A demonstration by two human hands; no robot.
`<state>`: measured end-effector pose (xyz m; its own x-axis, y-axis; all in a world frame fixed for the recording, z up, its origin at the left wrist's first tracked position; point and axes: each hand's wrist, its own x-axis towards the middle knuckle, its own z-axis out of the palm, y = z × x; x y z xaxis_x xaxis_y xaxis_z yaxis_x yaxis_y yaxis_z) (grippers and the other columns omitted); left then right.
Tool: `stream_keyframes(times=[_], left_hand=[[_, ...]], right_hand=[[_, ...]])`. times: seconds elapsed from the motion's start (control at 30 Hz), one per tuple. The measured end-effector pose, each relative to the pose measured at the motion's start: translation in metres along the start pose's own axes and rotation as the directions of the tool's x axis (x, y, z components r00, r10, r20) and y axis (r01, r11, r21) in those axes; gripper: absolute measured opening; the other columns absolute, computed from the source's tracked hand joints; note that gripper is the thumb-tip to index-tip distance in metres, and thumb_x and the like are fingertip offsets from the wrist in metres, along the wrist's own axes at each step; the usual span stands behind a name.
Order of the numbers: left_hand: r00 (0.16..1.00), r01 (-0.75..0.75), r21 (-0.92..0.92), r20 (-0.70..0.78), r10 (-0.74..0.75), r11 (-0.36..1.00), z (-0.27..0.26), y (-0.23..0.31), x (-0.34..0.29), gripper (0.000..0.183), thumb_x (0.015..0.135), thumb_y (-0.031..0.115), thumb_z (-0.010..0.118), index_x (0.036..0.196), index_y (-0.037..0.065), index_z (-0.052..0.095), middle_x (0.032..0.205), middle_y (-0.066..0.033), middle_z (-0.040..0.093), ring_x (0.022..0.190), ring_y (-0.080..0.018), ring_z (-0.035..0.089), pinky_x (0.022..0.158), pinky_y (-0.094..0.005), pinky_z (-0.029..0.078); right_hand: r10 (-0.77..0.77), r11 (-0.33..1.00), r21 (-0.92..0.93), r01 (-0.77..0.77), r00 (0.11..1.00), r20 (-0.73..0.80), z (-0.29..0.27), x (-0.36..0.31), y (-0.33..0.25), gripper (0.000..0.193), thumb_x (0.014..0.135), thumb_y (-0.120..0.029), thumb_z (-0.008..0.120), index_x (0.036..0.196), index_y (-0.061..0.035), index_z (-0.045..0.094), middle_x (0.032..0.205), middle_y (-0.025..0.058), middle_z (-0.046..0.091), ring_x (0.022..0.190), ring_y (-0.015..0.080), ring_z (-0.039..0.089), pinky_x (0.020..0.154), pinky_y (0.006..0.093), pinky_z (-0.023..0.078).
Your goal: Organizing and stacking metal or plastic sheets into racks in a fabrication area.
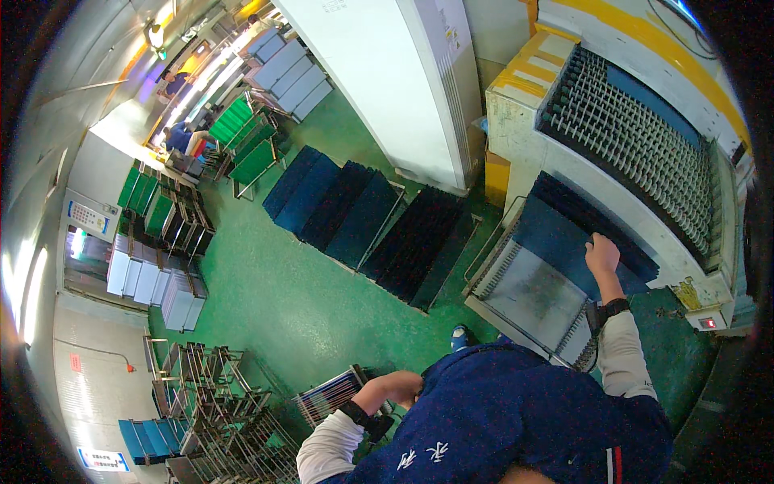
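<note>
Landmark: a cream-coloured machine with a curved bed of close-set rollers (625, 145). Just before it, a pale metal rack with toothed side rails (536, 278) holds dark blue rectangular panels, standing on edge and leaning together toward the machine. The worker's right hand (602, 256) is at the front dark blue panel (552, 242), fingers closed over its upper edge. Left hand (397, 389) well apart from the machine, bent in against the worker's navy top (516, 411); fingers partly hidden, so cannot tell how far open or whether anything is held. A dark band circles each wrist. Left of the machine: tall white cabinet (387, 81); past its foot, a row of dark blue panel stacks (339, 210) on the glossy green floor (266, 282).
</note>
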<state>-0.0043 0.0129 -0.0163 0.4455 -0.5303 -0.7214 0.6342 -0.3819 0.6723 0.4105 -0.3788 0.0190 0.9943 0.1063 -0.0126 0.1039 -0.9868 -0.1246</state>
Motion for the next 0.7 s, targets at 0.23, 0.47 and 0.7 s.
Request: stream_keyframes(times=[0.23,0.47,0.7], left_hand=[[0.992,-0.127,0.57,0.06,0.113,0.811,-0.002,0.064,-0.027,0.035,0.065,0.035,0.07,0.085,0.007,0.061,0.079,-0.0192,0.063,0.074,-0.0369,0.06,0.063,-0.0415,0.046],[0.983,-0.183,0.565,0.078,0.169,0.804,-0.004,0.061,-0.026,0.034,0.066,0.034,0.069,0.084,0.006,0.061,0.078,-0.0192,0.062,0.073,-0.0364,0.06,0.062,-0.0407,0.047],[0.994,-0.112,0.495,0.043,0.105,0.862,-0.004,0.053,-0.023,0.031,0.066,0.033,0.069,0.079,0.006,0.06,0.074,-0.0177,0.062,0.069,-0.0338,0.059,0.061,-0.0403,0.046]], right_hand=[[-0.032,0.999,0.011,0.034,0.995,-0.094,0.014,0.003,0.007,0.025,0.078,-0.022,0.064,0.096,-0.0059,0.06,0.092,0.0134,0.063,0.087,0.0326,0.061,0.073,0.0441,0.048],[-0.022,1.0,0.0,0.023,0.997,-0.068,0.011,0.003,0.004,0.026,0.079,-0.023,0.063,0.098,-0.0064,0.06,0.094,0.0131,0.063,0.088,0.0321,0.061,0.074,0.0437,0.048],[-0.015,1.0,0.012,0.016,0.997,-0.076,0.011,0.003,0.005,0.026,0.079,-0.023,0.063,0.099,-0.006,0.06,0.096,0.0143,0.063,0.09,0.0333,0.06,0.075,0.0442,0.048]])
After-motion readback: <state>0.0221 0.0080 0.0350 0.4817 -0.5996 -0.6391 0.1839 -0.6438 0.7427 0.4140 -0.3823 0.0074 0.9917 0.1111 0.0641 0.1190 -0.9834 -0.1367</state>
